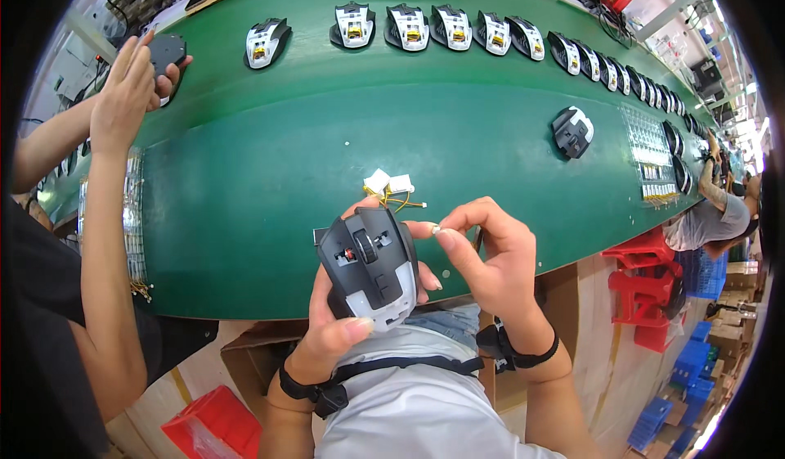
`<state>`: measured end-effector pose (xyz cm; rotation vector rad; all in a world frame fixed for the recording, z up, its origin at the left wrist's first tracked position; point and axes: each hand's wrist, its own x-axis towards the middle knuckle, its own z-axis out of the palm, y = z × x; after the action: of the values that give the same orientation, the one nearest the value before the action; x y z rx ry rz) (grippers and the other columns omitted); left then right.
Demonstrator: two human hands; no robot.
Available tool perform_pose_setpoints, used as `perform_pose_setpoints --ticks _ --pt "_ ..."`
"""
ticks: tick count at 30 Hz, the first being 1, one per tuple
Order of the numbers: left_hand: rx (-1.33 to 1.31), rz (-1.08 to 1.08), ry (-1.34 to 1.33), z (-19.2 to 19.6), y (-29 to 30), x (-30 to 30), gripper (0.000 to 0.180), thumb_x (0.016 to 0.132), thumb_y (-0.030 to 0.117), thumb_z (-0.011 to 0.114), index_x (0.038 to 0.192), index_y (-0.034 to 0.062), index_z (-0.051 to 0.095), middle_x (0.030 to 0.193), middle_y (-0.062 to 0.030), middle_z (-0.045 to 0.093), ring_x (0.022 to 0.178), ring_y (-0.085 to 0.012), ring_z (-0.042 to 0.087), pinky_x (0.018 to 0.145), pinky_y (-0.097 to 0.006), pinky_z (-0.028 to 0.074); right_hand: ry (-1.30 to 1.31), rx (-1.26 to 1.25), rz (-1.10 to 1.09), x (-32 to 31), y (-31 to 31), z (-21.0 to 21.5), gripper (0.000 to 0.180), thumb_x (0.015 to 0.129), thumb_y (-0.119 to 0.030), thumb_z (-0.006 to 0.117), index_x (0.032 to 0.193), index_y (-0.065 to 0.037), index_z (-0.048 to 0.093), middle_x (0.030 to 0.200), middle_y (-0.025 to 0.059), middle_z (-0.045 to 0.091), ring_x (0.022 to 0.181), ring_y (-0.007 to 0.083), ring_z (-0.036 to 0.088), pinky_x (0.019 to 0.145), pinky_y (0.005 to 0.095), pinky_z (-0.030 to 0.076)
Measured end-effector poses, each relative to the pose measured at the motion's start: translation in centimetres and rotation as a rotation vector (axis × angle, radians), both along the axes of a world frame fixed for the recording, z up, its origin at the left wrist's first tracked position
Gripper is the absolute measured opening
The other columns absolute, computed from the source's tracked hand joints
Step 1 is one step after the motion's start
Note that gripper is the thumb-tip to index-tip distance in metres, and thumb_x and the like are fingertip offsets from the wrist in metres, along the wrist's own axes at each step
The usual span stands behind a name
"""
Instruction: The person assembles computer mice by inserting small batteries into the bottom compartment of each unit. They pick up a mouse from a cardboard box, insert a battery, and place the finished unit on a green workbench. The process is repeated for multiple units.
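A: One view only, from the head camera. The left hand (331,328) is clenched around a computer mouse (370,267), black-bodied with a pale grey rear panel and a ribbed scroll wheel, held just above the near edge of the green belt (270,213). The right hand (491,254) pinches a tiny pale part (437,231) between thumb and forefinger, just beside the mouse's right flank and not yet on it.

B: How far along does the work appear?

A: By judgement, mid-assembly for this unit: the shell is closed and the wheel seated, while the small part has yet to be fitted. Near the mouse, on the belt, lie small white connectors with yellow wires (390,187), unused. A long row of mice (458,29) stands along the far edge, and one single mouse (572,131) rests apart at the right.

B: And materials?

A: The mice are moulded plastic, glossy black with matt pale inserts, of humped shape. The belt is smooth and slightly sheened. Clear trays of small parts (652,160) sit at the right. At the left, another person's hand (131,91) touches a dark mouse (168,54). Red plastic stools (646,275) stand beside the line.
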<state>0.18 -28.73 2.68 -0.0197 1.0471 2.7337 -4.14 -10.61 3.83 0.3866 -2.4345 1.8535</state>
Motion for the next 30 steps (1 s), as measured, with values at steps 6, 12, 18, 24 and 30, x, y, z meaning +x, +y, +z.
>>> perform_pose_setpoints --ticks 6,12,18,24,30 --pt "0.139 0.005 0.018 -1.0 -1.0 -1.2 0.105 0.077 0.045 0.070 0.158 0.0129 0.011 0.134 -0.0277 0.049 0.094 -0.0379 0.067 0.075 -0.045 0.060 0.139 0.205 0.061 0.9 -0.3 1.7 0.012 0.081 -0.001 0.070 0.091 -0.004 0.063 0.077 0.0057 0.059 0.066 0.0180 0.054 0.060 0.0315 0.043" --pt "0.226 0.093 0.062 -1.0 -0.9 -1.9 0.066 0.103 0.045 0.028 0.154 0.0040 0.023 0.121 -0.0314 0.057 0.091 -0.0364 0.068 0.079 -0.044 0.059 0.525 0.418 0.310 0.6 -0.9 3.3 0.022 0.069 0.000 0.075 0.088 -0.005 0.066 0.078 0.0044 0.058 0.060 0.0148 0.057 0.046 0.0268 0.043" --pt "0.136 0.165 0.026 -0.4 -0.8 -2.0 0.065 0.103 0.044 0.028 0.152 0.0014 0.026 0.121 -0.0297 0.059 0.102 -0.0298 0.066 0.089 -0.039 0.055 0.788 0.629 0.402 0.1 -2.1 3.7 0.022 0.066 -0.007 0.067 0.087 -0.001 0.063 0.083 0.0057 0.053 0.063 0.0139 0.055 0.047 0.0265 0.044" --pt "0.107 0.143 0.006 -1.0 -1.6 -1.9 0.061 0.104 0.043 0.030 0.153 0.0074 0.025 0.125 -0.0268 0.058 0.102 -0.0290 0.066 0.091 -0.042 0.053 0.776 0.608 0.510 -0.6 -2.8 4.2 0.020 0.064 -0.008 0.065 0.083 -0.001 0.061 0.081 0.0052 0.051 0.066 0.0145 0.054 0.048 0.0273 0.045" --pt "0.095 0.224 -0.070 -0.8 -0.8 -1.9 0.057 0.106 0.041 0.025 0.149 0.0044 0.033 0.120 -0.0266 0.061 0.106 -0.0278 0.064 0.094 -0.040 0.051 0.693 0.658 0.580 -0.8 -3.0 4.8 0.015 0.065 -0.009 0.065 0.074 -0.003 0.055 0.079 0.0062 0.051 0.065 0.0159 0.056 0.048 0.0297 0.047"
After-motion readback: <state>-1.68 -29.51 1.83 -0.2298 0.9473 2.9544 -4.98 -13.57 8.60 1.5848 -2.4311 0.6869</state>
